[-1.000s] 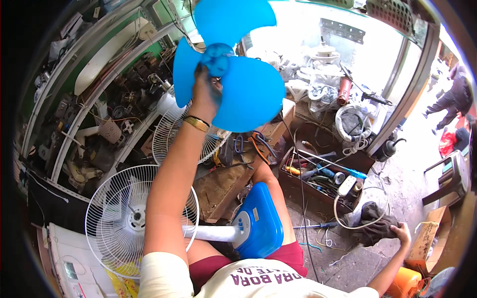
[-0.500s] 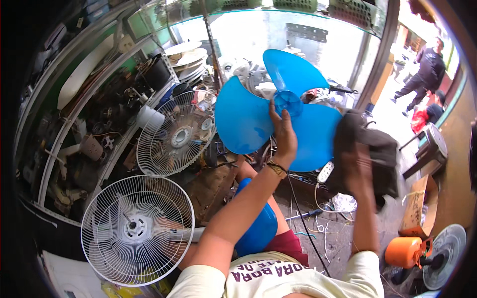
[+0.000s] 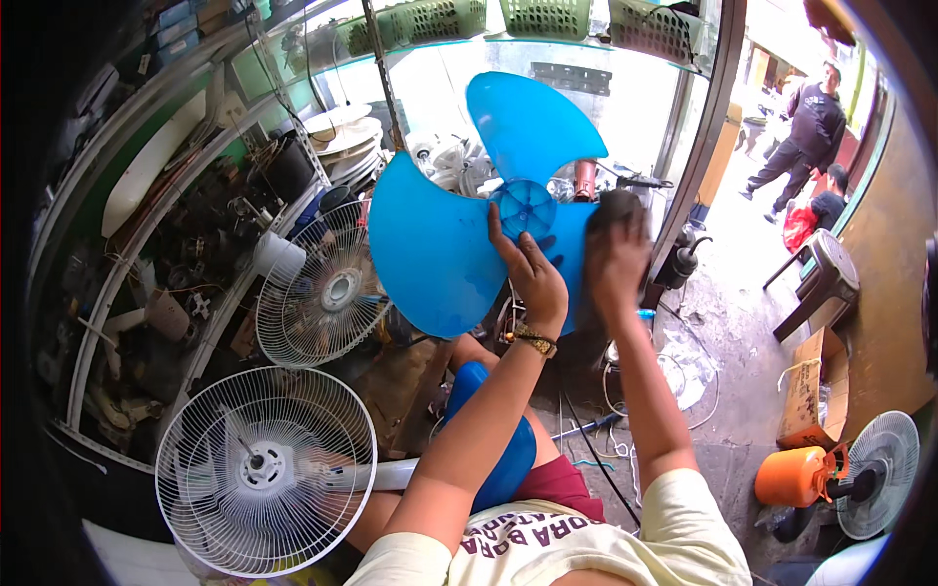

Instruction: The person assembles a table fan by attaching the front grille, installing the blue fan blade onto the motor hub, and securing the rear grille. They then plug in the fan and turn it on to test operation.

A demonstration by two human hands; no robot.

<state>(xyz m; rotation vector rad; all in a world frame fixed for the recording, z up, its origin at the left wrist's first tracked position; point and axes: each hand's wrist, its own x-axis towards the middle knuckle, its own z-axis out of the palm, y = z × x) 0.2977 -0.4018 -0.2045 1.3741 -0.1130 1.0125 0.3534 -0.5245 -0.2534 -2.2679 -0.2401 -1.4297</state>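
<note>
Gripping the blue fan blade (image 3: 459,225) at its hub, left hand (image 3: 528,269) clamped; right hand (image 3: 616,259), at 3 o'clock, presses a dark cloth (image 3: 618,210) against it.

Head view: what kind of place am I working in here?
Most likely a small fan repair workshop open to the street. White wire fan guards lie around, shelves of old parts fill the left wall, and the left hand holds up a blue fan blade while the right hand presses a dark cloth on it.
</note>
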